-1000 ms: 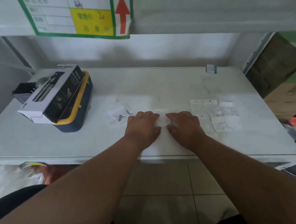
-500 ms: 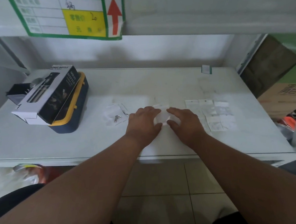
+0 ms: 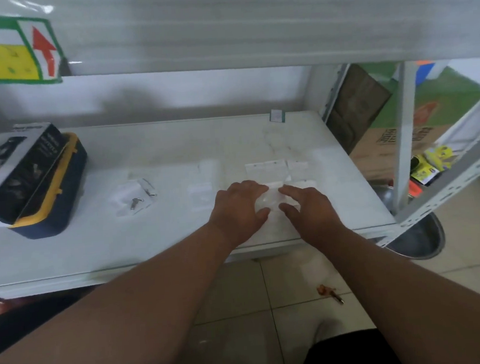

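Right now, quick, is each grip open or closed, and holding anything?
Left grip: open, touching the bag.
Right grip: open, touching the bag too.

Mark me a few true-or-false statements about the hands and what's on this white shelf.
1. Both the left hand and the right hand touch a small clear bag on the white shelf. True.
2. The cardboard box lies on the floor. False: it rests on the blue and yellow case.
3. The sign's red arrow points up. True.
4. The small metal screws lie right of both hands. False: they lie left of the left hand.
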